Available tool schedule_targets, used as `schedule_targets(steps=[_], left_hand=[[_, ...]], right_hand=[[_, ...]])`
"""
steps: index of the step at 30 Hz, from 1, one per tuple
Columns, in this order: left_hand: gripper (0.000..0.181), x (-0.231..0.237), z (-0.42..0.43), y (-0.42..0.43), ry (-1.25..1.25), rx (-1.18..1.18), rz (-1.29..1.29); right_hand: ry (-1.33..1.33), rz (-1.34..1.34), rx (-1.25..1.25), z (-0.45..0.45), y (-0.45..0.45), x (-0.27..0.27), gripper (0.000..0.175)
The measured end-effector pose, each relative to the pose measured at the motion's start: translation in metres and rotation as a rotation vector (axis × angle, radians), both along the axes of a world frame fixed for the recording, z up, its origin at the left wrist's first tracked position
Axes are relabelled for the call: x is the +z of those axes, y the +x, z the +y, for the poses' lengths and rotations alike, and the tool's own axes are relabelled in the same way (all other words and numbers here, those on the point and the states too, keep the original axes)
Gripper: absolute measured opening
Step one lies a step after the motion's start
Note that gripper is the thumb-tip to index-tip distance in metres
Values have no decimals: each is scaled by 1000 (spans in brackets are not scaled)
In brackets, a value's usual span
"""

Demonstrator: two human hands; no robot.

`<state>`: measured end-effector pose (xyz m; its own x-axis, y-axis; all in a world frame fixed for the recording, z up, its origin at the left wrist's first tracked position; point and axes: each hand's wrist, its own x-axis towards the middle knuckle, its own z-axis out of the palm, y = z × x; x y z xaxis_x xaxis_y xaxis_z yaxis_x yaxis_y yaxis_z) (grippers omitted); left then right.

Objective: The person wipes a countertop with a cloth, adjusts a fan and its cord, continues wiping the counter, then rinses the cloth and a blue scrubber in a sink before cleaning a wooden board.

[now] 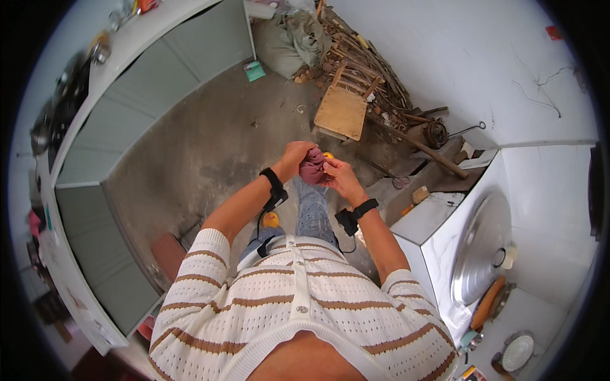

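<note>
Both of my hands hold a bunched mauve cloth [312, 167] in front of my body, above my jeans. My left hand [296, 157] grips its left side, with the fingers curled over the top. At the cloth's right side, my right hand [342, 177] pinches the fabric between thumb and fingers. Each wrist wears a black strap with a small device. Folds hide the far side of the cloth.
A wooden chair [341, 110] stands ahead beside piled firewood [362, 57]. To the right are a stove ledge with a large metal lid [481, 250] and a wooden pole [424, 152]. Grey cabinets [143, 90] curve along the left. A green packet [254, 71] lies on the floor.
</note>
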<state>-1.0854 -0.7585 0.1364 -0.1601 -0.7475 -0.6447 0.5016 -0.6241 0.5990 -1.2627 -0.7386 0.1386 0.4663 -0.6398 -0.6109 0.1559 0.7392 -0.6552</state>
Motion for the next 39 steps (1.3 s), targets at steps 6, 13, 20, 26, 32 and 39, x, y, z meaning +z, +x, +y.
schedule_targets(steps=[6,13,20,26,32,39], left_hand=[[15,-25,-173,-37,-133,-338,-341],[16,9,-369,-70,-378,-916,-955],[27,-63,-552,-134,-612,-1531,-1358],[62,-182,-673,-209,-856,-1903,-1180],[90,-261,-655,-296,-385,-1997,-706],[78,-289,-637,-289,71,-2134,-632]], right_hand=[[-1,-38,-72,-139,-28,-51,24],[182,-365,-362,-264,-22,-78,21],[459,-580,-1031,-371,-2,-187,13],[650,-802,-1549,-512,60,-255,29],[541,-1398,-2101,-590,71,-334,45],[671,-1539,-2141,-565,60,-313,43]])
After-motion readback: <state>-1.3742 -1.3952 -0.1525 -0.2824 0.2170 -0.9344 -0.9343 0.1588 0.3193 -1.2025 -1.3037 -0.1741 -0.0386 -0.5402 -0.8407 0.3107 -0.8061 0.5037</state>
